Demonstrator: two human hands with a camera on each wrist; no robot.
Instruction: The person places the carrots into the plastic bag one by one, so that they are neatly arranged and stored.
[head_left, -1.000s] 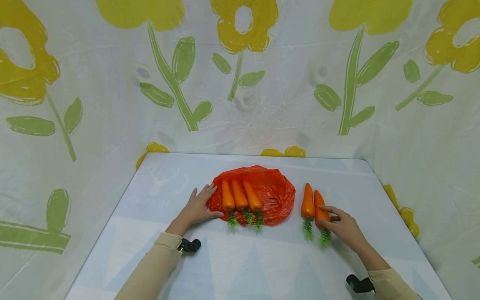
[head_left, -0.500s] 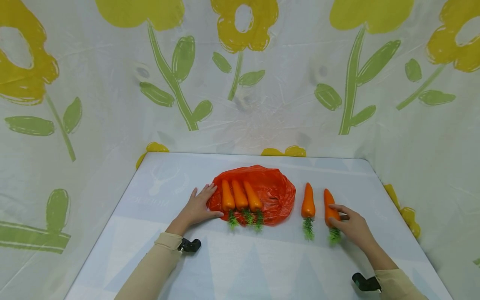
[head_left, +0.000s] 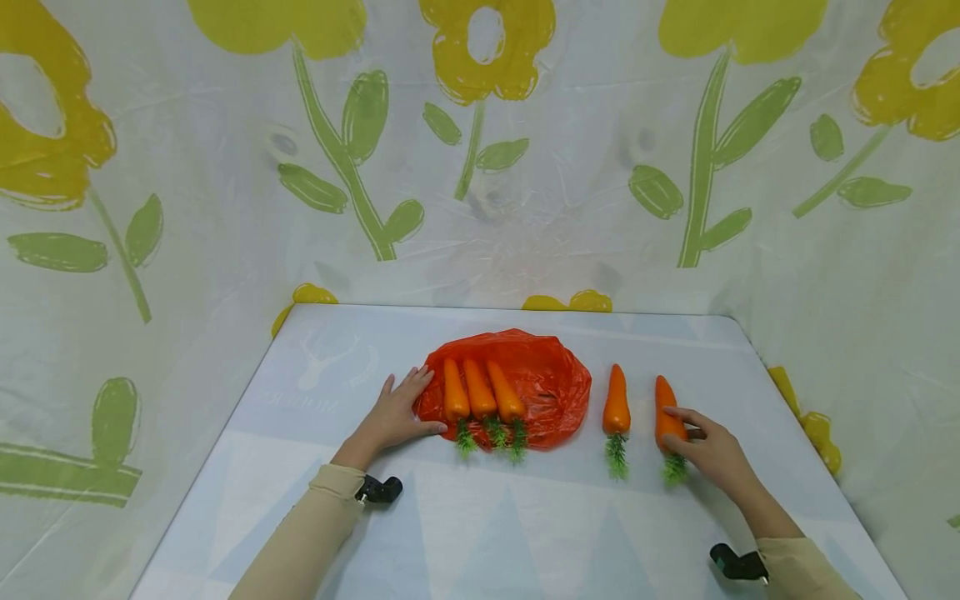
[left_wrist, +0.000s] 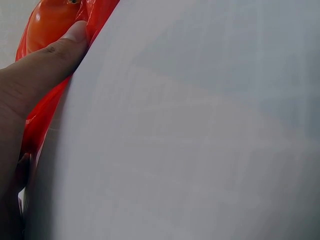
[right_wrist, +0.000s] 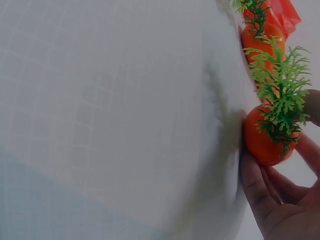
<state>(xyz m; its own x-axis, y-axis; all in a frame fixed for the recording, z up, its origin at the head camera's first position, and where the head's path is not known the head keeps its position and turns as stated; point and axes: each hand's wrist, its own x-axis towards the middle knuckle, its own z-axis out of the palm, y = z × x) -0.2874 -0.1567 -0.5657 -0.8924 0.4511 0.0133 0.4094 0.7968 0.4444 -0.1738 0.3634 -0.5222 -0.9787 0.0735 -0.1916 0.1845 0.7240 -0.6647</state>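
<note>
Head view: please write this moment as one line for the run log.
left hand: touches red plastic | right hand: grips rightmost carrot | three carrots: on red plastic | remaining carrot: on table, untouched

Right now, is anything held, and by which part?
The right hand grips the rightmost carrot near its leafy end; the left hand rests on red plastic.

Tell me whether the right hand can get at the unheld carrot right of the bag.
Probably yes, once freed: the right hand grips the outer carrot, and only table surface shows between that and the unheld carrot.
</note>
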